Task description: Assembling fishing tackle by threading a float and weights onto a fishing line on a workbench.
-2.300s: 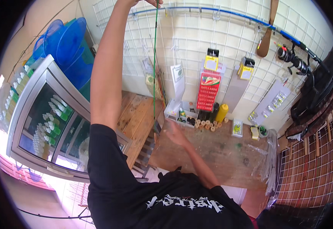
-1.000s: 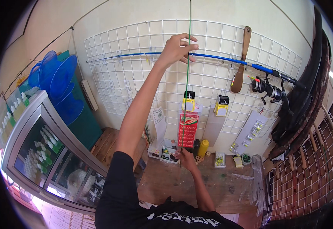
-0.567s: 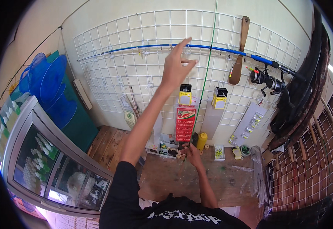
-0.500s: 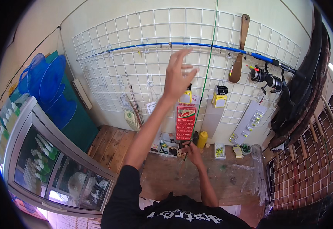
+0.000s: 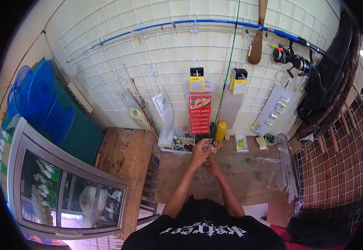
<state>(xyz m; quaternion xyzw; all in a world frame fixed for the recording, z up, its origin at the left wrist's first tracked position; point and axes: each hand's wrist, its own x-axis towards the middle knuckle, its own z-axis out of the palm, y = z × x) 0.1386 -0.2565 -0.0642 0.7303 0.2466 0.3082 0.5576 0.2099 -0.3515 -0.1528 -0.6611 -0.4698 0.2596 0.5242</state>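
Note:
A thin green fishing rod (image 5: 228,71) stands nearly upright in front of the wall, its lower end coming down to my two hands. My left hand (image 5: 199,153) is closed around the rod's dark lower part, close to the table's back edge. Just below and to the right, my right hand (image 5: 212,167) is also closed at the rod's butt, its fingertips partly hidden by the left hand. Beside them are a yellow squeeze bottle (image 5: 220,132) and several small cork rings (image 5: 214,149). A hanging strip of red packets (image 5: 200,118) is directly behind the hands.
The wooden table (image 5: 248,179) carries a white divided box (image 5: 164,143), a small tray of green pieces (image 5: 241,143) and crumpled clear plastic (image 5: 287,166). A blue rod with a reel (image 5: 291,60) hangs across the white wire grid (image 5: 119,79). A glass cabinet (image 5: 64,191) stands left.
My left hand has come down from high in front of the grid to the rod's lower end, beside my right hand. The view has tilted downward a little.

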